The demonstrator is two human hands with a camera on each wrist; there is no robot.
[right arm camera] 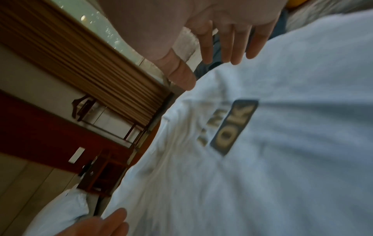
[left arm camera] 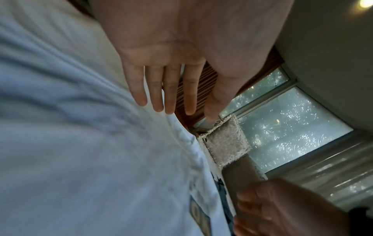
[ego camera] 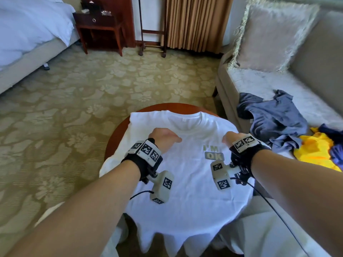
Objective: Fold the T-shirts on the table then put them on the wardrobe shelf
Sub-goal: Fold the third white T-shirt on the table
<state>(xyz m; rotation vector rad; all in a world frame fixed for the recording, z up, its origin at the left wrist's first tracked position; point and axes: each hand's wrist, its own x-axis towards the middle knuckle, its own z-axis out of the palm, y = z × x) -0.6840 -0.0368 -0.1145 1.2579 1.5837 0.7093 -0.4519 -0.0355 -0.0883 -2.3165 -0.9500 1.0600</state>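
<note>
A white T-shirt [ego camera: 187,169] with an "I'M OK" print [ego camera: 213,153] lies spread face up over the small round wooden table [ego camera: 118,134], collar at the far side and hem hanging off the near edge. My left hand [ego camera: 165,137] hovers over the chest left of the print, fingers straight [left arm camera: 159,89] and holding nothing. My right hand [ego camera: 232,139] is above the shirt's right shoulder, fingers extended [right arm camera: 228,46] just over the cloth [right arm camera: 282,143]. Both hands are empty.
A sofa [ego camera: 278,86] on the right carries a crumpled grey-blue shirt [ego camera: 274,119], a yellow garment [ego camera: 315,151] and a fringed cushion [ego camera: 272,34]. A bed [ego camera: 27,34] and dark nightstand [ego camera: 100,28] stand at the far left, curtains [ego camera: 194,23] behind. Patterned carpet surrounds the table.
</note>
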